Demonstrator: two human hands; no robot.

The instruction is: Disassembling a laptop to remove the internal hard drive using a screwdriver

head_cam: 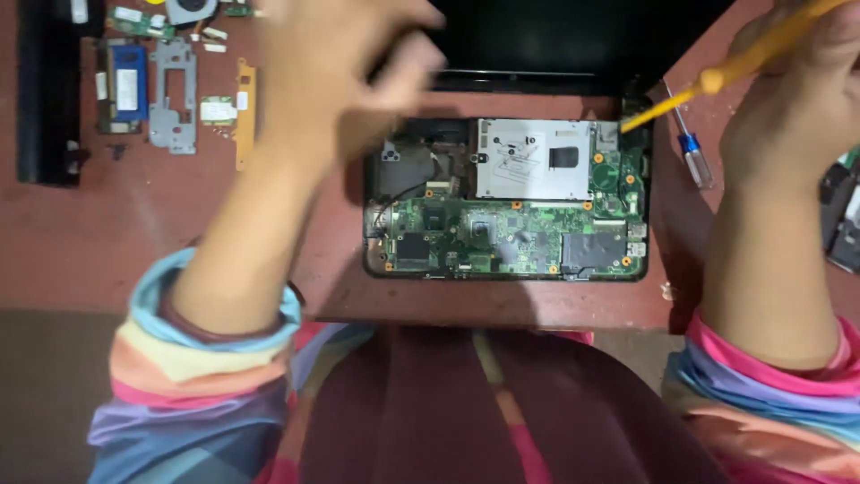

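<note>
- Head view: the right hand (797,99) sits at the upper right, partly cut off by the top edge of the frame, its fingers closed around the handle of an orange screwdriver (717,79).
- The screwdriver slants down and to the left from that hand; its tip rests at the upper right corner of the opened laptop (506,197), just beside the silver metal plate (533,159).
- The handle's far end runs out of the frame, so its full length cannot be seen.
- The left hand (345,67) hangs above the laptop's upper left area, blurred, fingers loosely spread and gripping nothing; whether it touches the laptop cannot be told.
- That hand and its forearm hide part of the table and the laptop's upper left corner.
- The laptop lies in the middle of the dark red table (90,242), its cover off, the green circuit board (511,235) exposed; its dark screen (573,36) lies flat beyond it, cut by the top edge.
- A second screwdriver with a blue handle (694,154) lies on the table just right of the laptop, under the right hand, untouched.
- At the far left lie a long black bar (49,94), a blue and grey part (125,85), a grey metal bracket (173,94), a small green card (218,109) and an orange strip (244,112), well apart from both hands.
- More small parts along the top left edge are cut off and too small to make out.
- A dark object at the right edge (842,211) is mostly out of frame.
- Striped pastel sleeves (206,376) cover both wrists.
</note>
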